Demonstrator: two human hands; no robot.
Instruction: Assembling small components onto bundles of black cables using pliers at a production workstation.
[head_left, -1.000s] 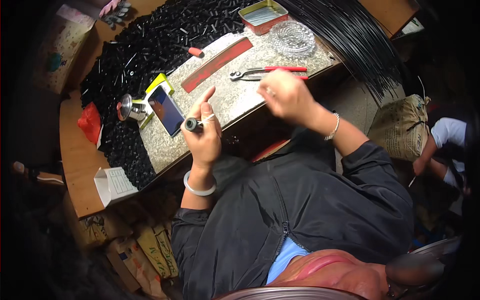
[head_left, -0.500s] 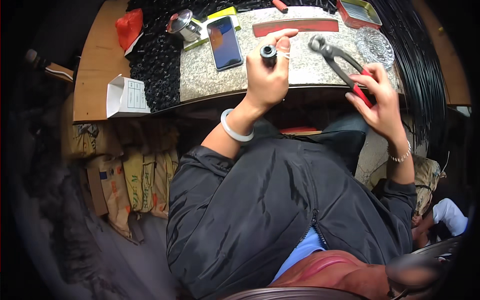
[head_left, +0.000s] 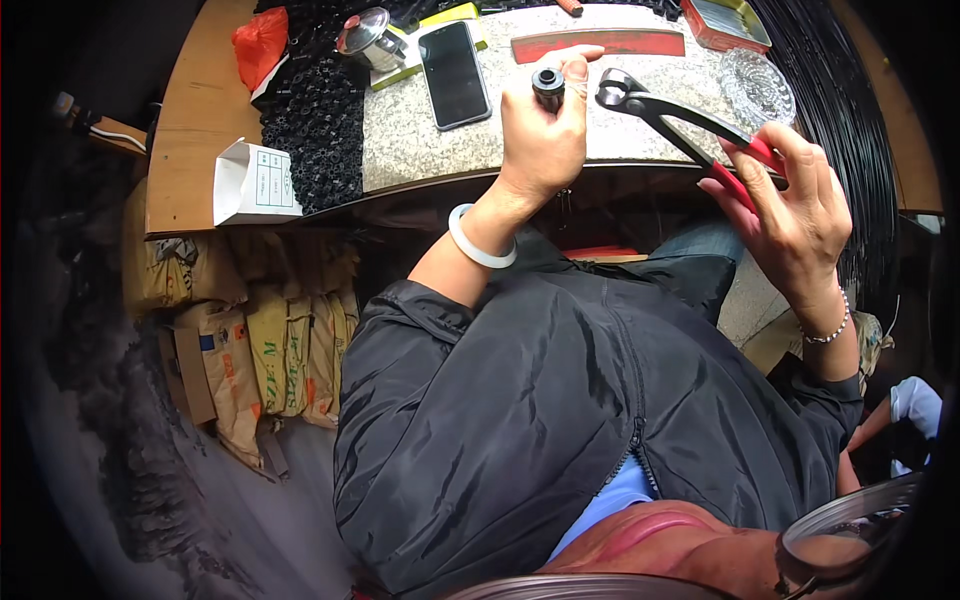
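The speckled surface (head_left: 408,150) spans the upper centre of the frame. The fingers of your left hand (head_left: 543,150), above centre, are closed around a black cylindrical part (head_left: 548,88), its round end showing. The fingers of your right hand (head_left: 800,215), at right, grasp the red-handled pincers (head_left: 690,125); the handles stand apart, and the head lies near your left thumb. Farther out: red strip (head_left: 645,42), upper centre; phone (head_left: 455,78), left of it; glass dish (head_left: 757,90), upper right; small black parts (head_left: 315,150), upper left.
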